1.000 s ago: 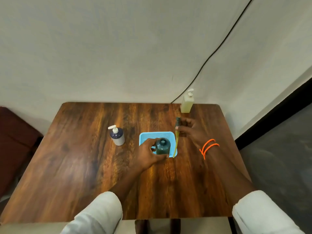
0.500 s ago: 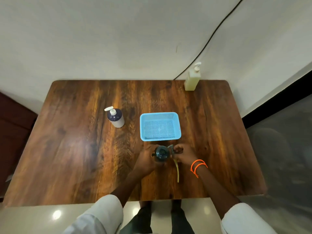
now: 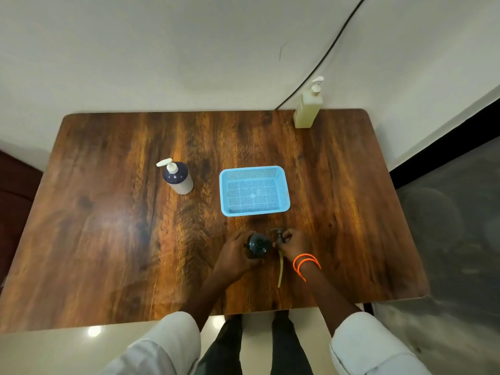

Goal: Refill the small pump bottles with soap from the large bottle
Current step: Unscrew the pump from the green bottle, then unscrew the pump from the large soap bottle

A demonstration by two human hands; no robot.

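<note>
A brown wooden table [image 3: 108,226] with rounded corners fills the middle of the frame, seen from above. Just below the centre, the left hand [image 3: 234,255] wraps its fingers around a small dark green round bottle [image 3: 258,244] standing upright on the tabletop with its neck open. Right beside it, the right hand [image 3: 293,242] pinches a dark pump head [image 3: 278,234] between closed fingers; the pump's yellowish dip tube [image 3: 280,269] trails down toward the lower edge of the table, lying close to the wood. Whether the pump head touches the bottle cannot be told. Two orange bands [image 3: 305,262] circle the right wrist, and white sleeves [image 3: 370,345] show at the bottom of the frame.

Above the hands, near the centre, sits a light blue perforated plastic basket [image 3: 284,185], with nothing in it. To its left, well apart, stands a small pump bottle with a dark top, pale lower body and white pump [image 3: 178,178]. In the upper right, at the table's far edge, stands a tall rectangular bottle of pale yellow soap with a white pump [image 3: 308,109], close to the white wall, where a black cable [image 3: 324,54] runs diagonally.
</note>
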